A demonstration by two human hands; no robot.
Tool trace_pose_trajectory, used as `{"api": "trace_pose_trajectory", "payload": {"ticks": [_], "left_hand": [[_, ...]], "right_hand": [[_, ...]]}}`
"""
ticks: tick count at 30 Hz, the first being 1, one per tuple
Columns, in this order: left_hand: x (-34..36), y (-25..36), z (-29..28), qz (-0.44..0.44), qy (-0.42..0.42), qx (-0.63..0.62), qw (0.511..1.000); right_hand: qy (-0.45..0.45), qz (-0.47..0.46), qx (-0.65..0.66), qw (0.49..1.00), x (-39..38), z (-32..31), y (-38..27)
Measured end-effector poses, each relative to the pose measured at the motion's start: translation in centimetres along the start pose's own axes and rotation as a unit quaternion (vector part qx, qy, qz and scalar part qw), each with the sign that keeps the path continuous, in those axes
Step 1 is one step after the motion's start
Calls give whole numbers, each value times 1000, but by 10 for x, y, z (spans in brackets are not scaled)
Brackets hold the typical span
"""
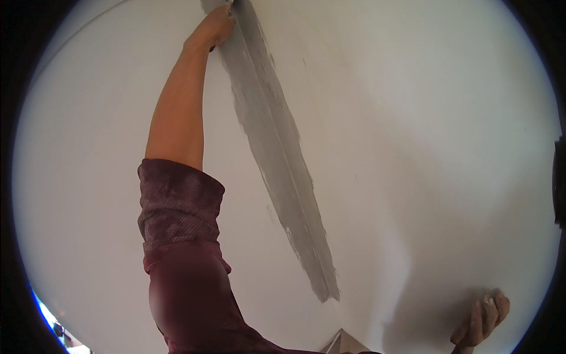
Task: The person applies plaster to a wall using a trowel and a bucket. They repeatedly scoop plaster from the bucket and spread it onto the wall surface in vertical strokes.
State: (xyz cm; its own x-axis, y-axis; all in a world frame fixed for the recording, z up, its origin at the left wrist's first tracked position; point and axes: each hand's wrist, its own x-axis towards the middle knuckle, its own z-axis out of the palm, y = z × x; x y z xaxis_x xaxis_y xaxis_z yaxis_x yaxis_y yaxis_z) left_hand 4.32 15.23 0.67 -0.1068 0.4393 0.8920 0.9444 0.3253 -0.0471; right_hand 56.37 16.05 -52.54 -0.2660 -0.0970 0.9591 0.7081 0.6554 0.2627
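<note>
My left hand [215,26] is raised to the top edge of the view, closed around a tool whose dark handle end [212,48] shows below the fist. The tool's working end is cut off by the frame. This hand is at the upper part of a long grey strip of smeared filler [274,147], which runs slantwise down a white surface [383,106]. A thin lengthwise line marks the strip's middle. Low at the right, my right hand [482,318] has curled fingers with pale residue on them. Whatever it may hold is hidden.
A beige pointed corner [345,342] pokes in at the bottom, below the strip's lower end. Bright light and small unclear items [59,330] show at the lower left rim. A dark object [559,183] sits at the right rim. Shadows fall across the white surface.
</note>
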Motion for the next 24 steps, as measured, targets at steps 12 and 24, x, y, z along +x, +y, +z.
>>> {"api": "trace_pose_trajectory", "payload": {"ticks": [12, 24], "left_hand": [[-156, 14, -3, 28, -106, 51, 993], [25, 18, -80, -28, 40, -119, 992]], "right_hand": [[19, 10, 52, 998, 8, 4, 1], [24, 12, -53, 998, 23, 6, -5]]}}
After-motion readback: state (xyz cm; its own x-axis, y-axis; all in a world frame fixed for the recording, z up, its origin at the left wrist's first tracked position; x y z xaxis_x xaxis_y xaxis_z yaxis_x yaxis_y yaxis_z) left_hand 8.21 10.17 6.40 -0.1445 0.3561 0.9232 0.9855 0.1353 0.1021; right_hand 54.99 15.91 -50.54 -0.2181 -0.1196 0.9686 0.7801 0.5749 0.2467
